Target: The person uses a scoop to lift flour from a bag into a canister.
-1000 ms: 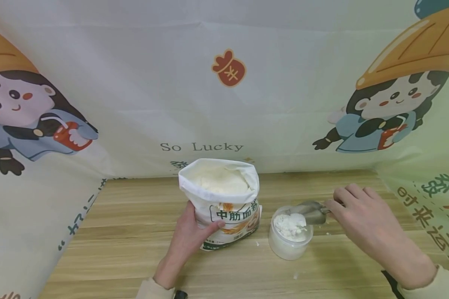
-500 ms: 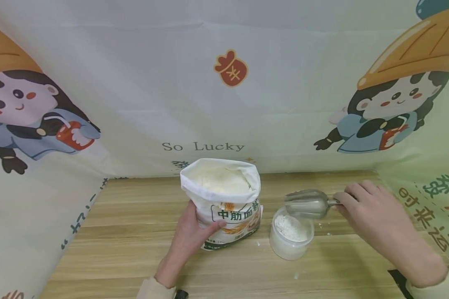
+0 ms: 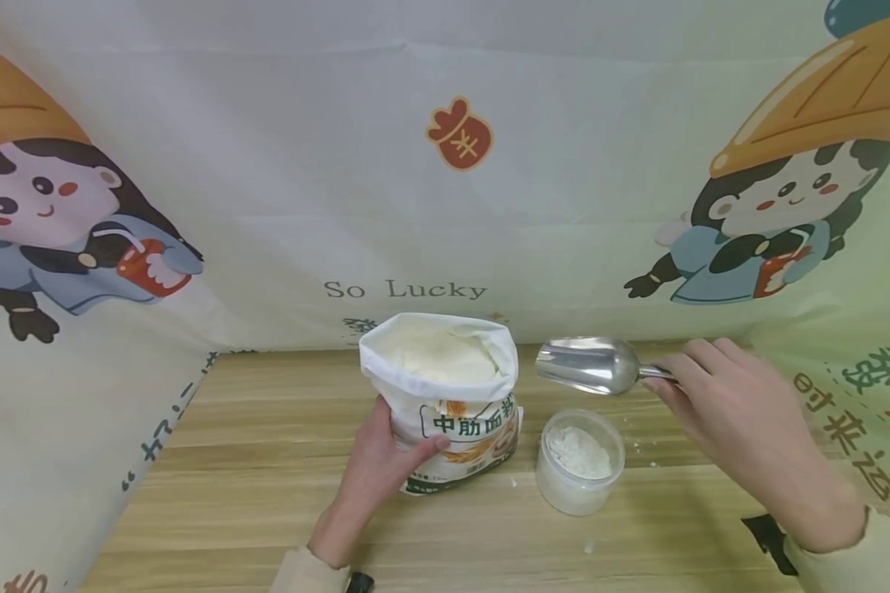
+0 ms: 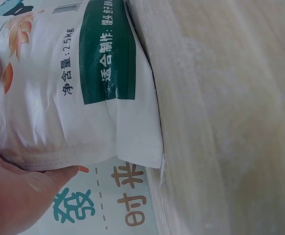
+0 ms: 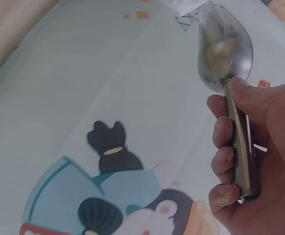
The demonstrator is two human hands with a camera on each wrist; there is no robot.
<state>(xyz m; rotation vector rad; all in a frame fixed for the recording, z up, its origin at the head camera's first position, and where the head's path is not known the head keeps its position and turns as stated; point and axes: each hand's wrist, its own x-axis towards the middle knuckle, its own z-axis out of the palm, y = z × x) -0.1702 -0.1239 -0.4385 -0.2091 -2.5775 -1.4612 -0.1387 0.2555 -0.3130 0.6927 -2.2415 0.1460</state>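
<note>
An open flour bag (image 3: 456,428) with its top rolled down stands upright, white flour showing inside. My left hand (image 3: 374,469) grips its left side, thumb across the printed front; the left wrist view shows fingers on the bag's near side and under its edge. In my right hand (image 3: 742,420) I hold a metal scoop (image 3: 592,365) by its handle, fingers curled round it in the right wrist view. The scoop's bowl hangs above and behind a clear round tub (image 3: 574,497), mouth toward the bag. White flour (image 3: 578,451) lies heaped inside the tub.
The wooden table (image 3: 252,478) carries small white specks of flour near the tub. A pale printed cloth (image 3: 341,165) with cartoon figures rises behind the table and along both sides.
The scoop has lifted away from the tub, up and toward the left, and its bowl has turned upward; flour was slipping from it earlier. My left hand and the bag have stayed in place.
</note>
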